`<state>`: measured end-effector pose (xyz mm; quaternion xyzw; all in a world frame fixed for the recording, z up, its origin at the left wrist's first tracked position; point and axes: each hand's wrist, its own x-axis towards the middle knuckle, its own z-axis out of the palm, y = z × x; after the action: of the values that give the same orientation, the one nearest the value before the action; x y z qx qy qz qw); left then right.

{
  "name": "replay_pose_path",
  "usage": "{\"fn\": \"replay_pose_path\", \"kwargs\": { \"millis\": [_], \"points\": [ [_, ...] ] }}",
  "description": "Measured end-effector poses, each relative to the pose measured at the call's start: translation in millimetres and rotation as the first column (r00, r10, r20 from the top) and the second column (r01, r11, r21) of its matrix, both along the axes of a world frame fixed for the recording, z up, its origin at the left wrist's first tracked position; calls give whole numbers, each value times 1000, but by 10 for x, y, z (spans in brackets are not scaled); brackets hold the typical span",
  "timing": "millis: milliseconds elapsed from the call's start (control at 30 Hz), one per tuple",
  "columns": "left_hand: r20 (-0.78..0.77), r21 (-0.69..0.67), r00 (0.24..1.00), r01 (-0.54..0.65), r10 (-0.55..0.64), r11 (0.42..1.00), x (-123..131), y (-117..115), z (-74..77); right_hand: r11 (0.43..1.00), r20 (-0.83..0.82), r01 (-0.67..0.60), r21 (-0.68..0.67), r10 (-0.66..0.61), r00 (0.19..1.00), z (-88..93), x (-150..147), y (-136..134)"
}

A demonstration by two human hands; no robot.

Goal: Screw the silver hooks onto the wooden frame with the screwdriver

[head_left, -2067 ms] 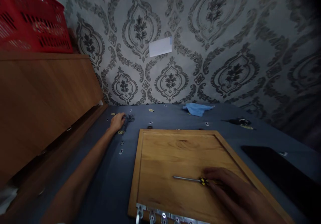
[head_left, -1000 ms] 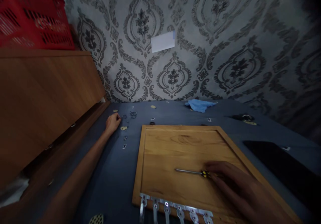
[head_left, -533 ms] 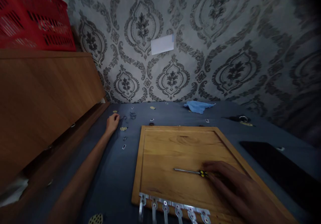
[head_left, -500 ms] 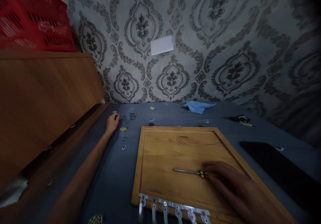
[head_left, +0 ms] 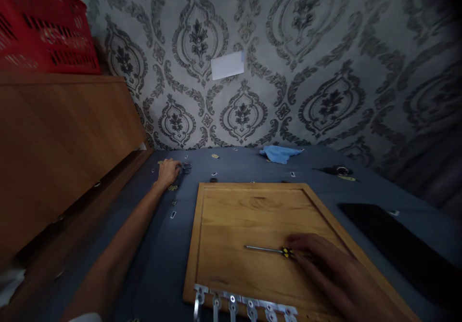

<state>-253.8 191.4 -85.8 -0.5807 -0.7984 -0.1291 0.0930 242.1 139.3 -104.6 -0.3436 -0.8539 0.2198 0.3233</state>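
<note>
My right hand (head_left: pixel 327 266) is closed around the black and yellow handle of a screwdriver (head_left: pixel 265 249). Its metal shaft points left, over a framed wooden panel (head_left: pixel 249 221). Along the panel's near edge runs a row of several flat metal brackets (head_left: pixel 251 307) with holes; a bright cross-head screw (head_left: pixel 232 299) shows in one of them. Away to the left, my left hand (head_left: pixel 168 172) reaches over the dark blue patterned cloth, fingers bent together beside a small pile of metal pieces (head_left: pixel 186 167). What its fingertips hold, if anything, is hidden.
A wooden cabinet (head_left: pixel 68 158) with a red plastic basket (head_left: pixel 50 28) on top borders the left. Behind the panel lies a blue cloth (head_left: pixel 279 154). On the right are a black cable-like item (head_left: pixel 339 170) and a dark flat slab (head_left: pixel 390 240). A patterned wall closes the back.
My left hand has moved right, to the small metal pieces. The right hand still grips the screwdriver over the panel. The whole view has shifted slightly.
</note>
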Motion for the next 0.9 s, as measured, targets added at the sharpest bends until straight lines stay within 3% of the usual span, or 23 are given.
{"fn": "replay_pose_path", "kwargs": {
  "millis": [333,533,900],
  "points": [
    [-5,-36,1000,20,-20,999,-63,20,21,1000,-7,16,1,-16,1000,-41,-25,15],
    [76,-56,996,47,-43,997,-129,113,40,1000,-1,6,7,-6,1000,17,-9,-15],
    [219,-138,976,38,-7,990,-271,285,25,1000,37,-5,2,5,999,-32,30,24]
  ]
}}
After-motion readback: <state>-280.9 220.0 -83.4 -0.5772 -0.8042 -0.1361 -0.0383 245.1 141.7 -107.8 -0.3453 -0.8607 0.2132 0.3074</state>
